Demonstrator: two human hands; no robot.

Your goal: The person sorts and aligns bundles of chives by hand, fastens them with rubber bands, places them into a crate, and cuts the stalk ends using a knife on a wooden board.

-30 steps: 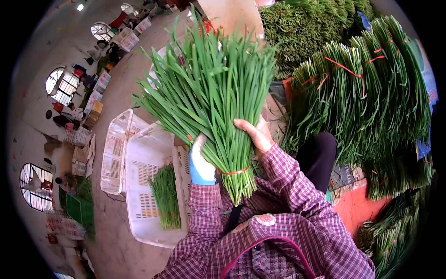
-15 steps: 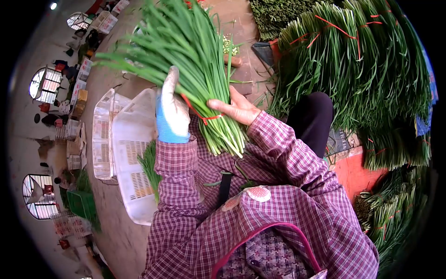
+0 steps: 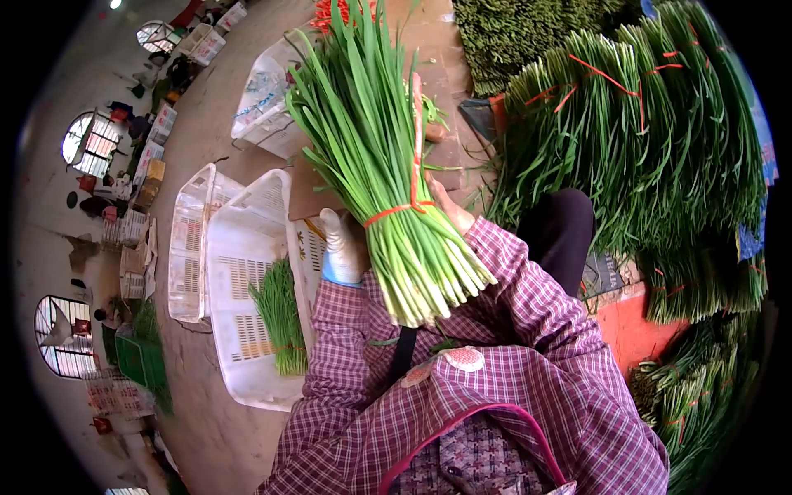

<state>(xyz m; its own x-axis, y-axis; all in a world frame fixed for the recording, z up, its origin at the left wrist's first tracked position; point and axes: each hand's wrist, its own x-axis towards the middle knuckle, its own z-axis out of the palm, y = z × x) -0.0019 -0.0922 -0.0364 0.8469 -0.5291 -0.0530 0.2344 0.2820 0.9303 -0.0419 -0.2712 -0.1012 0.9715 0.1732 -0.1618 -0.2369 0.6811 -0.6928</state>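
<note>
A thick bundle of garlic chives [image 3: 388, 177], tied with a red band, is held before my chest. Its pale cut ends point down toward me and its leaves fan out away from me. On its left side is my left hand [image 3: 340, 247], in a white and blue glove, with the thumb sticking up and the fingers hidden under the stalks. My right hand [image 3: 448, 205], bare, grips the bundle from the right near the band; most of its fingers are behind the stalks.
At left a white plastic crate [image 3: 235, 309] holds a smaller bunch of chives [image 3: 280, 318]. Another crate [image 3: 186, 247] stands beside it, and a white container [image 3: 268, 95] lies farther off. Tied chive bundles [image 3: 627, 140] are stacked at right. My knee [image 3: 561, 235] is beside them.
The bundle has turned more upright and come lower, its cut ends swinging toward me. My gloved hand has dropped lower, and my right thumb has left the front of the stalks.
</note>
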